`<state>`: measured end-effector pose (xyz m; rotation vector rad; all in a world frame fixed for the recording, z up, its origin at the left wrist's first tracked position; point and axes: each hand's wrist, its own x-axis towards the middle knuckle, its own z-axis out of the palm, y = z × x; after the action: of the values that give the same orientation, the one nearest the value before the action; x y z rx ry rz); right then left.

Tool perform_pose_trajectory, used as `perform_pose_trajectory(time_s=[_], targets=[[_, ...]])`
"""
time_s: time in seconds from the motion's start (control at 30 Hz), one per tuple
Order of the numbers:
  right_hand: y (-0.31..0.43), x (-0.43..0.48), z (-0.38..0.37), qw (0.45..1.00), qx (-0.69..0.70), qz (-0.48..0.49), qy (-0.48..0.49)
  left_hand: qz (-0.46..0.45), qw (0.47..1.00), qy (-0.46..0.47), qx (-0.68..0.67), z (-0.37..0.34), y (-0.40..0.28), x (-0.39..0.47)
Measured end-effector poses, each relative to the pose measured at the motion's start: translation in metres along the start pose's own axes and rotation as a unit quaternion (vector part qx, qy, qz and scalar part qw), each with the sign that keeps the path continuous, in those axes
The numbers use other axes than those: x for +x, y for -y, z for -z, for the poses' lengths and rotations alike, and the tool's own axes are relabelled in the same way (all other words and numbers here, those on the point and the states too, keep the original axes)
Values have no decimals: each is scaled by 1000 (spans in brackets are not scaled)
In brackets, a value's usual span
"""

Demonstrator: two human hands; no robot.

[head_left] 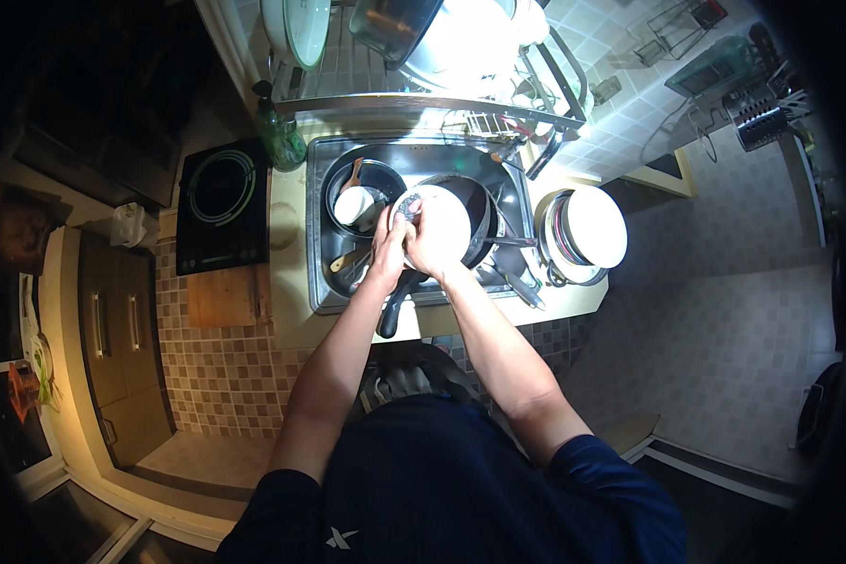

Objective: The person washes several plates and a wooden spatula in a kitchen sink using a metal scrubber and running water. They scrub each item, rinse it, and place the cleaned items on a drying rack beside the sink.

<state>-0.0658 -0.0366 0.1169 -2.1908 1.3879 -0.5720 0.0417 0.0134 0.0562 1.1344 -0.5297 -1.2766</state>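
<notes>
Over the stainless steel sink (316,240), my left hand (388,252) grips the left rim of a white bowl or dish (453,218). My right hand (426,240) reaches across its inside and presses a dark, speckled scrubbing pad (408,203) against it. Beneath is a dark pan (476,194), partly hidden by the dish. A black handle (393,310) juts over the sink's front edge. To the left, a dark pot (333,176) holds a white cup or small bowl (354,205) and a wooden utensil (353,173).
Stacked dishes (597,225) stand right of the sink, near the faucet (546,151). A dish rack (423,103) overhangs the back. Leftward are a green bottle (282,137) and an induction cooktop (223,204). A utensil with a grey handle (522,287) crosses the sink's front right edge.
</notes>
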Motion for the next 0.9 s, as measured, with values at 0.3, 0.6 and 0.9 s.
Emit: perform_pose_trajectory(time_s=[0.3, 0.6, 0.9], targets=[[-17, 4, -4, 977, -208, 45, 32, 155, 984, -8, -90, -9, 3, -10], [-27, 13, 2, 953, -281, 104, 42, 182, 979, 7, -94, -5, 1, -7], [-22, 20, 30, 825, -420, 216, 312, 177, 983, -47, -25, 7, -3, -5]])
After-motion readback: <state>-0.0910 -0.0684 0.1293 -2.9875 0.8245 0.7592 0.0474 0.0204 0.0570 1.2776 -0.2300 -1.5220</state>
